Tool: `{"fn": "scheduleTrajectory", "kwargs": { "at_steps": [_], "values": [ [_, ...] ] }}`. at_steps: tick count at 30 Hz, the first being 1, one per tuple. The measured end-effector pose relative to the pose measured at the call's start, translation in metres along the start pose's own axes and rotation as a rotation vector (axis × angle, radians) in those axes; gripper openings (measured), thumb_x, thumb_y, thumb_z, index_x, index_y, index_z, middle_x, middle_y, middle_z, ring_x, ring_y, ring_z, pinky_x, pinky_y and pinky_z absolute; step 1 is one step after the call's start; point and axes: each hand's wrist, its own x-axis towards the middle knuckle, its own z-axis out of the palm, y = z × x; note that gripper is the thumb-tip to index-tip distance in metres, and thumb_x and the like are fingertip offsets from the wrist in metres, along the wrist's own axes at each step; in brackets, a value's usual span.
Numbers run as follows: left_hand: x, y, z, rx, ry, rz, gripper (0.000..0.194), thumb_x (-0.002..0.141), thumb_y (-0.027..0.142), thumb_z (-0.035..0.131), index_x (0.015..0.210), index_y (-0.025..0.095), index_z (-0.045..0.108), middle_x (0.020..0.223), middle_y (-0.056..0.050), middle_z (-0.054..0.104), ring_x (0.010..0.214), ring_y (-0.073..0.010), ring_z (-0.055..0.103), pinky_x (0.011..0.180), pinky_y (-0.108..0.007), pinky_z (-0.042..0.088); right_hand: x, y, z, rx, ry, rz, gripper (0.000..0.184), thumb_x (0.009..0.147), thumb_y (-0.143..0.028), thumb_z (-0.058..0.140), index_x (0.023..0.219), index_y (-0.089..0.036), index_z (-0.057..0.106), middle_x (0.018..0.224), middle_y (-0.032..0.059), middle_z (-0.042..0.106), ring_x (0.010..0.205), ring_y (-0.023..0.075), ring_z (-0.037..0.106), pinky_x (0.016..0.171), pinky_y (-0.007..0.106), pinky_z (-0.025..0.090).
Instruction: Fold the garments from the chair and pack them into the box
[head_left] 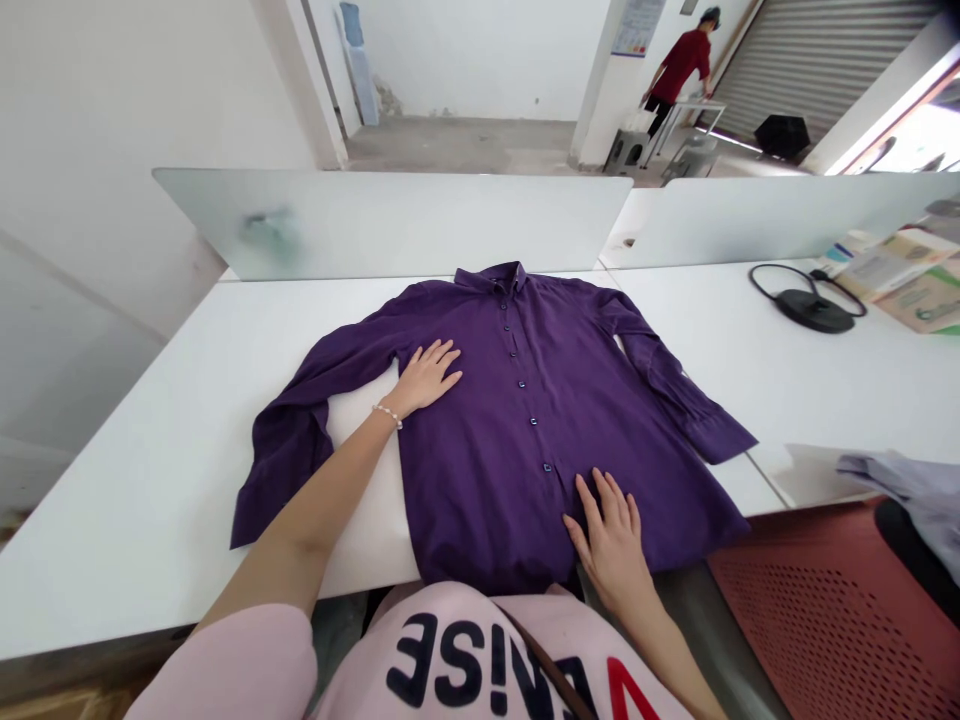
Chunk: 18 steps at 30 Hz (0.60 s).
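A frosted divider [420,225] runs along the far edge of the white worktop [135,430], where we see a purple shirt [480,430] spread front up, its collar at that edge, its hem at the near edge and its sleeves angled out to either side. Our left hand [427,378] rests flat on the upper front, fingers slightly apart, while our right hand [613,535] lies beside the lowest visible button [547,467], near the near edge, fingers loosely spread on the cloth.
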Motion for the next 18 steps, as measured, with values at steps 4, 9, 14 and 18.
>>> {"fn": "scheduleTrajectory", "kwargs": {
  "at_steps": [4,9,14,18],
  "values": [
    [0.001,-0.016,0.000,-0.009,0.015,0.038,0.056,0.103,0.046,0.032,0.151,0.019,0.041,0.163,-0.009,0.031,0.153,-0.0279,0.023,0.124,-0.053,0.020,0.001,-0.024,-0.004,-0.027,0.040,0.012,0.048,0.103,-0.036,0.039,0.139,-0.009,0.056,0.144,0.0234,0.049,0.133,0.0355,0.045,0.107,0.053,0.038],
    [0.003,-0.027,0.001,0.001,0.026,0.056,0.055,0.103,0.044,0.033,0.150,0.018,0.041,0.163,-0.010,0.032,0.152,-0.0273,0.024,0.124,-0.053,0.020,-0.004,-0.039,-0.011,0.012,0.013,-0.005,0.045,0.101,-0.034,0.043,0.139,-0.014,0.058,0.133,0.0224,0.056,0.118,0.0335,0.053,0.096,0.050,0.044],
    [0.003,-0.020,-0.005,0.024,-0.020,0.030,0.054,0.104,0.040,0.033,0.151,0.015,0.040,0.162,-0.014,0.030,0.152,-0.0305,0.024,0.122,-0.059,0.020,-0.008,-0.019,-0.026,0.177,-0.049,-0.064,0.045,0.102,-0.043,0.044,0.135,-0.016,0.060,0.125,0.0181,0.060,0.112,0.0303,0.057,0.091,0.045,0.050],
    [-0.003,0.029,-0.015,-0.011,-0.015,0.050,0.055,0.104,0.037,0.033,0.152,0.009,0.036,0.161,-0.021,0.030,0.151,-0.0343,0.025,0.119,-0.065,0.021,0.015,0.045,-0.040,0.358,-0.023,0.083,0.041,0.102,-0.045,0.042,0.127,-0.019,0.061,0.117,0.0133,0.060,0.106,0.0242,0.061,0.092,0.038,0.052]
  ]
}}
